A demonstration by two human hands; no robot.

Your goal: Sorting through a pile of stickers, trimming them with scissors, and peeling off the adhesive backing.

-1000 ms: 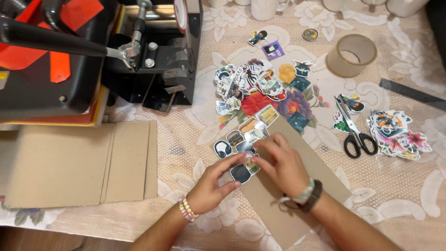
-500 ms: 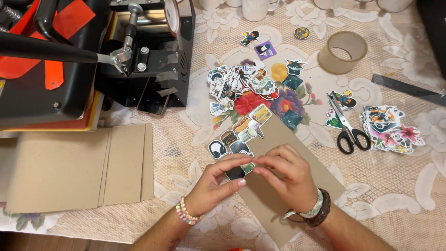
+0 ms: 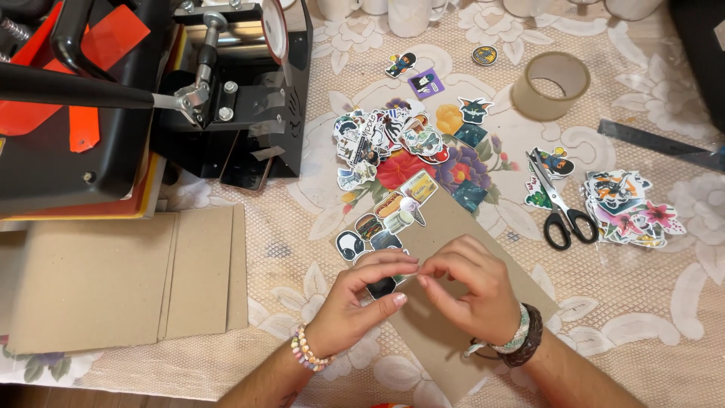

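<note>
My left hand (image 3: 359,304) and my right hand (image 3: 467,291) meet fingertip to fingertip over a brown cardboard sheet (image 3: 483,227). Between them they pinch a small dark sticker (image 3: 381,287) at the sheet's left edge. A row of stickers (image 3: 381,227) lies along that same edge, just above my hands. Further back, a loose pile of colourful stickers (image 3: 385,140) is spread on the lace tablecloth (image 3: 302,211).
A black and red heat press (image 3: 113,98) fills the back left. Stacked cardboard sheets (image 3: 121,279) lie at the left. Scissors (image 3: 559,200), another sticker pile (image 3: 627,208), a tape roll (image 3: 551,85), a dark ruler (image 3: 657,143) and white mugs (image 3: 408,11) are at the right and back.
My hands have closed in on each other over the cardboard's left edge, both now pinching the small dark sticker. The view has shifted slightly.
</note>
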